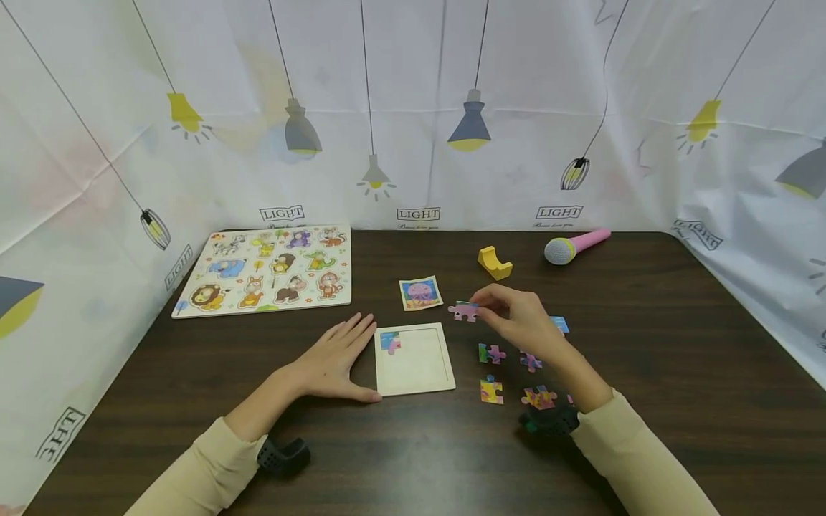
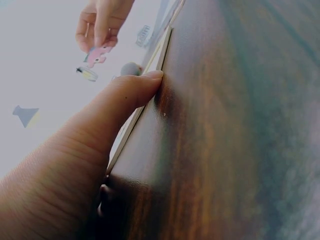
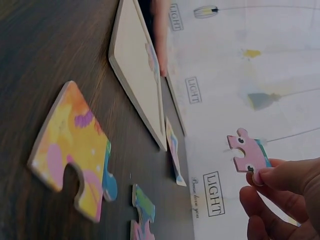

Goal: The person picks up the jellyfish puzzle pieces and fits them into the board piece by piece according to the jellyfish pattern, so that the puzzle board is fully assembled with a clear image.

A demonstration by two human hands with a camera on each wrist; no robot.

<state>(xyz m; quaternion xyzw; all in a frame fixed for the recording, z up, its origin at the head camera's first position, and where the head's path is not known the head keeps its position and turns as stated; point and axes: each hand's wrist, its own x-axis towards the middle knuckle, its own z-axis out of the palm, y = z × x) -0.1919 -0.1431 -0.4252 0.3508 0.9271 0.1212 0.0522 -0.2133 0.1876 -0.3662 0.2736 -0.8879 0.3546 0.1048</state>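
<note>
Thumb and fingers of my right hand (image 1: 525,320) pinch a pink jigsaw piece (image 3: 249,154) with printed eyes and a blue-green edge, held up right of the square wooden puzzle tray (image 1: 419,365). One blue-and-pink piece (image 1: 390,342) lies in the tray's upper left corner. My left hand (image 1: 332,362) rests spread at the tray's left side, its thumb (image 2: 145,82) at the near left corner. Right of the tray lie several loose pieces, among them a yellow one (image 3: 75,145) and a green-and-purple one (image 1: 492,354). Behind the tray is a small picture card (image 1: 421,293) of a pink octopus.
A large animal puzzle board (image 1: 264,272) lies at the back left of the dark table (image 1: 413,459). At the back right are a yellow curved block (image 1: 495,264) and a toy microphone (image 1: 574,247). A white lamp-print cloth (image 1: 413,107) hangs behind.
</note>
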